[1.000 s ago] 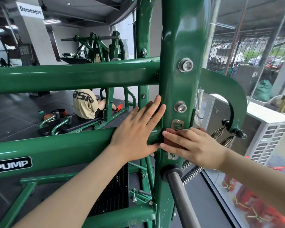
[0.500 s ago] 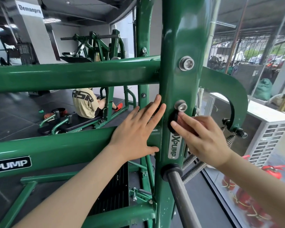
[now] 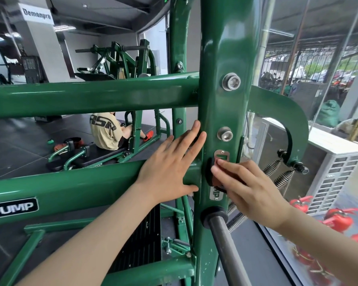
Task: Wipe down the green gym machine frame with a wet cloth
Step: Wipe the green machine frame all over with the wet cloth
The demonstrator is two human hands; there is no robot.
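Wiping in progress on the upright post (image 3: 225,112) of the green frame, at the near centre of the scene.

Item, right hand (image 3: 250,188): fingers (image 3: 227,165) laid fairly straight over a reddish cloth (image 3: 220,179), pressing it flat against the front face of the post. Half a second ago this hand sat higher, up by the lower bolt (image 3: 224,134); a second ago it was low again. Now it has dropped back over the metal name badge (image 3: 216,194), so only the badge's lower end shows beneath the cloth. Judged: an up-and-down rubbing stroke over one short stretch of post, not yet an advance to new surface.

Item, left hand (image 3: 170,170): open, palm flat on the lower crossbar (image 3: 70,186) where it meets the post, fingertips touching the post's left edge. Unmoved across all three views; it appears to be bracing the body.

Item, cloth: small, mostly hidden under the right fingers, just below a small metal plate (image 3: 221,155). Whether it is wet cannot be told.

Item, surroundings: upper bolt (image 3: 231,81) and upper crossbar (image 3: 91,96) above; a dark bar (image 3: 227,250) projecting from the post below; springs (image 3: 277,174) to the right; a seated person (image 3: 105,131) far left.

Judged remaining: crossbars, upper post and lower members look untouched by this stroke, so most of the frame is still to do.
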